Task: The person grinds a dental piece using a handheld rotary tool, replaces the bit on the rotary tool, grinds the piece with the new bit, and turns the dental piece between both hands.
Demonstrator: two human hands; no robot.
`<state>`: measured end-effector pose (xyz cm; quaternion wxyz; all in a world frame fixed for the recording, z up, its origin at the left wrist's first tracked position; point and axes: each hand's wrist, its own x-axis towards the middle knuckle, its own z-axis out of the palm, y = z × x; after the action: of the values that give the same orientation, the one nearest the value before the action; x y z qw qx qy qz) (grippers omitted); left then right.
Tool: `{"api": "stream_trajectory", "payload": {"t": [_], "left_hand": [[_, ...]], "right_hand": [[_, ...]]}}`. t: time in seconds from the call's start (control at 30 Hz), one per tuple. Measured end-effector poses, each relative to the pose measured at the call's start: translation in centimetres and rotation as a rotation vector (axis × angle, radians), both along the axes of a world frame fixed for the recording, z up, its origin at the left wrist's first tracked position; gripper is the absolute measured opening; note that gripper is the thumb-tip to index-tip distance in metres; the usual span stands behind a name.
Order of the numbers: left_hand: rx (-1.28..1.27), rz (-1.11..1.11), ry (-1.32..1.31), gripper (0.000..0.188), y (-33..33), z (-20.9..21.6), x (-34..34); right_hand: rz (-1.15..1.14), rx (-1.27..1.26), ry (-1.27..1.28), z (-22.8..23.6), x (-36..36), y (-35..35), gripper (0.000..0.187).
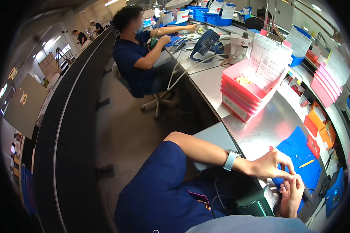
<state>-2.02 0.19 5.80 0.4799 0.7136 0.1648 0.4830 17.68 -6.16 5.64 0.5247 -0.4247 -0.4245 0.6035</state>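
Note:
My left hand [274, 164] reaches across from the left, a light-banded watch [231, 160] on its wrist. Its thumb and fingers are pinched together against the fingertips of my right hand [291, 196], which is also closed. Whatever lies between the fingertips is too small to make out. Both hands meet over the near edge of a blue cloth [291, 141] on the metal bench. On that cloth lie a yellow stick-like tool [306, 164] and small thin metal pieces [298, 157]. A dark, rounded tool end [308, 196] shows beside my right hand.
A green box-like device [256, 204] sits just left of my right wrist. Stacked pink trays [240, 104] with papers stand farther along the bench; a small red tray [313, 146] and orange bins [322, 120] are at right. A seated co-worker [134, 66] works beyond a blue slatted device [208, 43].

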Motion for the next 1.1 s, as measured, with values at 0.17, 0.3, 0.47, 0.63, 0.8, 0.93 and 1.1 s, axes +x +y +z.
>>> {"api": "stream_trajectory", "payload": {"t": [0.17, 0.3, 0.47, 0.63, 0.8, 0.93, 1.1], "left_hand": [[0.089, -0.003, -0.069, 0.015, 0.4, -1.6, 0.7], [0.192, -0.036, -0.068, 0.017, 0.5, -1.3, 1.1], [0.311, 0.003, -0.095, 0.016, 0.5, -1.8, 0.9], [0.331, 0.021, -0.095, 0.014, 0.7, -1.7, 0.6], [0.361, 0.040, -0.090, 0.015, 0.7, -1.2, 0.2], [0.168, -0.003, -0.048, 0.017, 0.7, -1.2, 0.2], [0.150, 0.009, -0.111, 0.014, 0.7, -1.5, 0.7]], "right_hand": [[0.024, -0.014, -0.020, -0.2, 0.1, 0.2, 0.023], [0.033, 0.030, -0.029, -0.7, 1.1, 0.4, 0.023], [0.057, 0.085, -0.055, -1.9, 1.4, 0.7, 0.023], [0.097, -0.003, -0.039, 0.6, 0.0, 0.3, 0.028], [0.082, 0.051, -0.169, -1.5, 2.9, 1.4, 0.028], [-0.036, 0.101, -0.236, -1.7, 2.9, 1.6, 0.025], [-0.015, 0.136, -0.239, -1.2, 2.9, 1.2, 0.024]]}}
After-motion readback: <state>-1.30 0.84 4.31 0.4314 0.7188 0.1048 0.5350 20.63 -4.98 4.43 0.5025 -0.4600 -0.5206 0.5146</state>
